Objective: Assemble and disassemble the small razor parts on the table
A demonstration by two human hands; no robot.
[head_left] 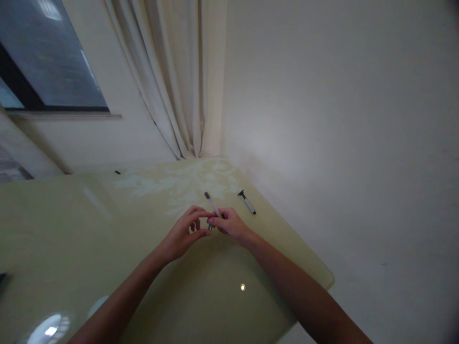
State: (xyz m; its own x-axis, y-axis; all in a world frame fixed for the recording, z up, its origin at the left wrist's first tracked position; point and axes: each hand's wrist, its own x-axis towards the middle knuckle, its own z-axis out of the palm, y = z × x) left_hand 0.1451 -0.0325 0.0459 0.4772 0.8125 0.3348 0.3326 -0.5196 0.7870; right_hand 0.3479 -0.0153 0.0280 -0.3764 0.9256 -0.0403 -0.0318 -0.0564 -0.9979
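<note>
My right hand is closed around a slim pale stick with a dark head, which looks like a toothbrush. It tilts up and to the left, and its lower end is hidden in my fingers. Close against it, my left hand has thumb and forefinger bent toward each other. A small shiny greenish piece sits between the left fingertips, touching or very near the right fingers; its kind is too small to make out. Beyond my right hand lies a razor with a grey and black handle.
The glossy pale-green table meets the wall along its right side. A small dark object lies near the far edge. Another dark item shows at the left border. Behind hang beige curtains beside a window.
</note>
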